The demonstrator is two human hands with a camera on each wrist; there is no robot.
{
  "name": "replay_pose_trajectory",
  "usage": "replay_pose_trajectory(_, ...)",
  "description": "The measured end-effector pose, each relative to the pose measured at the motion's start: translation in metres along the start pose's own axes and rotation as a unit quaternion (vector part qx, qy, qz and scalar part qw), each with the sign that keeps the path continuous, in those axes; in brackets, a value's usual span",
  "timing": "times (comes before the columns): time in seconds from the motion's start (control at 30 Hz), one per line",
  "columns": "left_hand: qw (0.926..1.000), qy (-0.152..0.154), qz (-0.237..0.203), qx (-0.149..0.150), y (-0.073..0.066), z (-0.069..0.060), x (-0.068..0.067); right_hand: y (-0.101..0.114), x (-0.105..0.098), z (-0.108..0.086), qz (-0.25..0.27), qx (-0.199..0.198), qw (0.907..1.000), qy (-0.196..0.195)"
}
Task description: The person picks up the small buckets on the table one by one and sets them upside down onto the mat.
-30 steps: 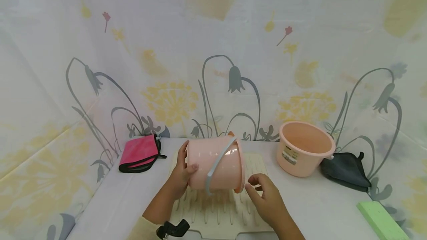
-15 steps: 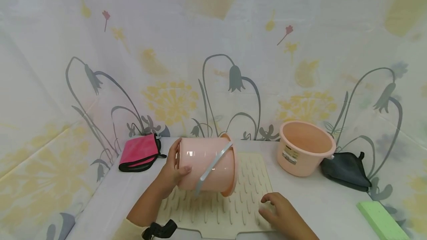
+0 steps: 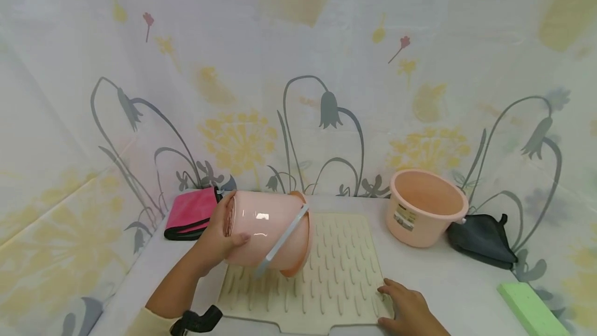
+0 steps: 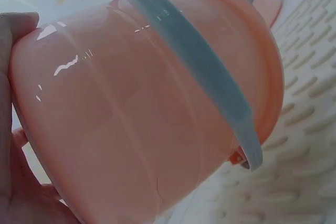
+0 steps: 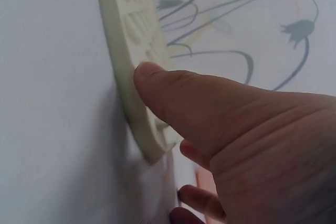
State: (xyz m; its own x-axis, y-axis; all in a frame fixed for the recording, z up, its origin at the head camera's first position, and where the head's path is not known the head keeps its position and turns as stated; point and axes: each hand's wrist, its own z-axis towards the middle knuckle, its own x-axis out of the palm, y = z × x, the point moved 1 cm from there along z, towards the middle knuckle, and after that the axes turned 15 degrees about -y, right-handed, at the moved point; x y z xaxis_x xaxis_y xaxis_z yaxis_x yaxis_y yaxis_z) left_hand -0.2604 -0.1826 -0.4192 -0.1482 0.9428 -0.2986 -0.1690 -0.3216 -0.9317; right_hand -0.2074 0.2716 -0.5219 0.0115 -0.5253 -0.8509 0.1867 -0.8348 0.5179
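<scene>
A peach-pink bucket (image 3: 261, 227) lies tilted on its side above a cream ridged board (image 3: 336, 258), its orange-toned rim facing right and its pale blue-grey handle (image 4: 205, 72) slanting across its side. My left hand (image 3: 216, 240) grips its base end, thumb on the near side and fingers around the far edge. The inside of the bucket is hidden. At the board's front right corner is my right hand (image 3: 408, 307), its fingers loosely bent and spread. In the right wrist view the thumb (image 5: 173, 90) lies at the board's edge, the other fingers apart from it.
A second peach bucket (image 3: 417, 222) stands upright at the back right, beside a black pouch (image 3: 482, 240). Farther forward on the right is a green block (image 3: 531, 307). A pink cloth item with black trim (image 3: 191, 214) lies at the back left. A flower-patterned curtain (image 3: 298, 134) closes the rear.
My left hand has carried the tilted bucket leftward, uncovering more of the board. My right hand has left the bucket's rim and moved right and down to the board's front right corner.
</scene>
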Motion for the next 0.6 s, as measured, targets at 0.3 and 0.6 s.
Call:
replay_pose_trajectory(0.3, 0.9882, -0.042, 0.129, 0.072, -0.007, -0.003, -0.017, -0.016, 0.002, -0.009, -0.023, -0.029, 0.9993, -0.004)
replay_pose_trajectory(0.6, 0.9647, -0.054, 0.240, 0.093, -0.028, -0.008, -0.025, -0.021, 0.007, -0.013, -0.018, -0.048, 0.9985, -0.019)
